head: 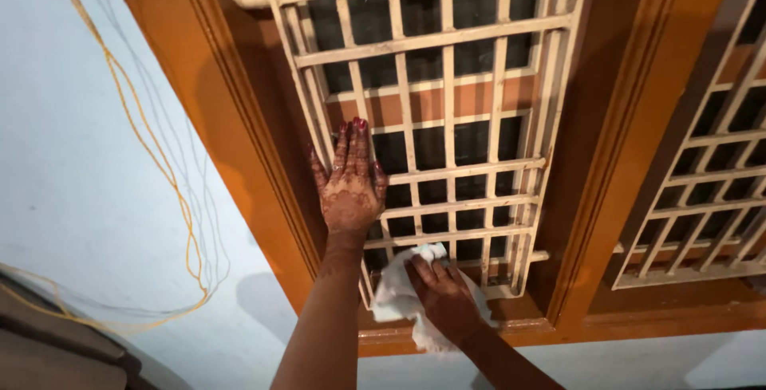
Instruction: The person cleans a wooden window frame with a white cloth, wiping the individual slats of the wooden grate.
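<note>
White cloth (395, 294), just one, pressed under my right hand (443, 294) on one cream grille (447, 119), my left hand (349, 187) flat, fingers together, two orange-framed window panels

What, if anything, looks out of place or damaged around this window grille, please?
Loose yellow cords hang in slack, tangled loops down the pale wall left of the orange frame, tied to nothing visible. The grille looks intact. The left hand lies flat on it; the right hand presses a white cloth to its lower bars.
</note>
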